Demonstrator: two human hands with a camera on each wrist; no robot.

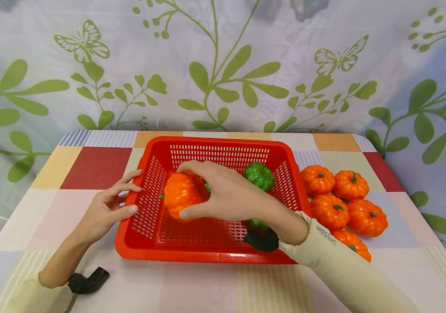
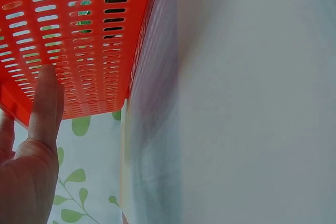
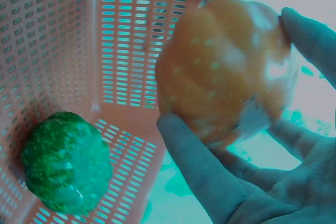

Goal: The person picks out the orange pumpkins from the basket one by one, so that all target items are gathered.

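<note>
My right hand grips an orange toy pumpkin, thumb on the near side and fingers over the far side. The pumpkin is over the left part of a red plastic basket, tilted so its green stem points left. In the right wrist view the fingers spread around the pumpkin. My left hand touches the basket's left rim, and in the left wrist view a straight finger lies against the slotted outer wall. A green pumpkin sits inside at the right; others are mostly hidden by my right arm.
Several orange pumpkins are grouped on the checked tablecloth just right of the basket. A patterned curtain hangs behind the table's far edge. Black wrist mounts stick out at both of my sleeves.
</note>
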